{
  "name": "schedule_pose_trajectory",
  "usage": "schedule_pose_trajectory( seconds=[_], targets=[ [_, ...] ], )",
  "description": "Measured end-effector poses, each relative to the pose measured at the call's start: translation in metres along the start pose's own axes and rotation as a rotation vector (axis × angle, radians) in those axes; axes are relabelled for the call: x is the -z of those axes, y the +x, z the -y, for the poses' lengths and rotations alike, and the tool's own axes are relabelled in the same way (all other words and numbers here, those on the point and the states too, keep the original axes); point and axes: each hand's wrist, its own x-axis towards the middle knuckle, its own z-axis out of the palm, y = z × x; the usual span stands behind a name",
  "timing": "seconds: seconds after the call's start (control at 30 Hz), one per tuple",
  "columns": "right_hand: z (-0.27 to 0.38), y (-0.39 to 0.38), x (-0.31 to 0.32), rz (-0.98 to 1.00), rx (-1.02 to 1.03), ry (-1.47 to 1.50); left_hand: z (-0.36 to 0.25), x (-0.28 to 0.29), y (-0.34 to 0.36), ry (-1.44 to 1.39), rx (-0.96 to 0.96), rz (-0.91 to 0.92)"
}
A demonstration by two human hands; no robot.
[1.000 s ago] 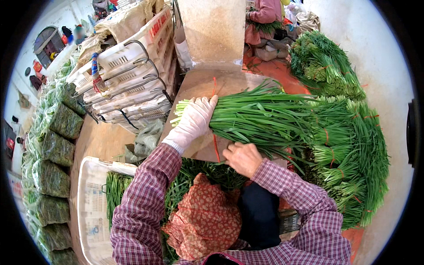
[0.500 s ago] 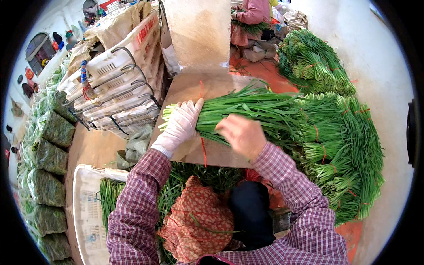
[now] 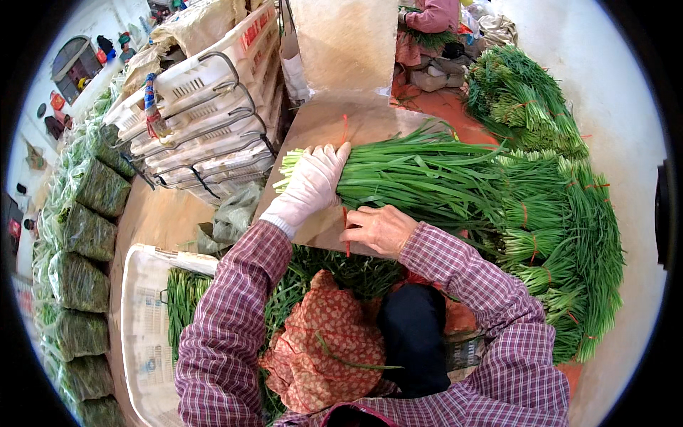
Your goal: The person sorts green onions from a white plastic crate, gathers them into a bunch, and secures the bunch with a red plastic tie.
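Observation:
A bunch of garlic chives lies crosswise on a brown board, pale stem ends to the left and leaves to the right. My left hand, in a whitish glove, is closed round the stems and presses them down. A thin red tie runs beneath the bunch, its far end poking out beyond and its near end by the board's front edge. At that near end, my bare right hand has thumb and fingers pinched on the tie.
Stacked white crates with dark wire handles stand at the far left. Tied chive bunches are heaped at the right. Bagged greens line the left side. A white crate stands near my left arm. Another person sits at the back.
My right hand has come down off the leaves to the tie's near end and pinched it. My left hand keeps its hold on the stems. The whole view has shifted slightly.

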Motion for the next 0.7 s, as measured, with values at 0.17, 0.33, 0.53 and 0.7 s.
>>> schedule_pose_trajectory(
  seconds=[0.17, 0.33, 0.53, 0.7],
  targets=[
    [-0.014, 0.010, -0.008, 0.037, 0.015, -0.031, 0.001, -0.012, -0.001, 0.074, 0.002, -0.059],
    [-0.019, 0.019, -0.018, 0.087, 0.013, -0.118, 0.001, -0.016, 0.000, 0.032, -0.002, -0.063],
    [-0.021, 0.020, -0.031, -0.051, -0.039, -0.098, 0.002, -0.013, 0.003, -0.022, -0.002, -0.034],
    [-0.010, 0.026, -0.029, -0.162, -0.106, 0.067, 0.004, -0.018, 0.005, -0.020, -0.018, -0.083]
  ],
)
